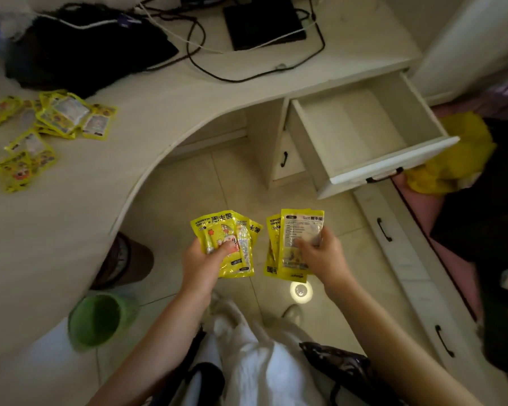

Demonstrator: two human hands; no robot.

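Note:
My left hand [201, 266] grips a small fanned stack of yellow hand-warmer packets [217, 227], printed side up, thumb across the top packet. My right hand [320, 256] holds a second stack of the same yellow packets [288, 259], back label facing up, fingers curled over the top one. Both stacks hang above the tiled floor in front of me, a short gap between them. Several more yellow packets [56, 118] lie scattered on the white curved desk [106, 183] at the left.
A white drawer [393, 162] stands pulled open and bare inside, to the upper right. Below it run shut drawers with black handles [384, 230]. A black bag [85, 51], cables and a black device [261, 22] sit on the desk. A green cup [97, 320] is near the desk edge.

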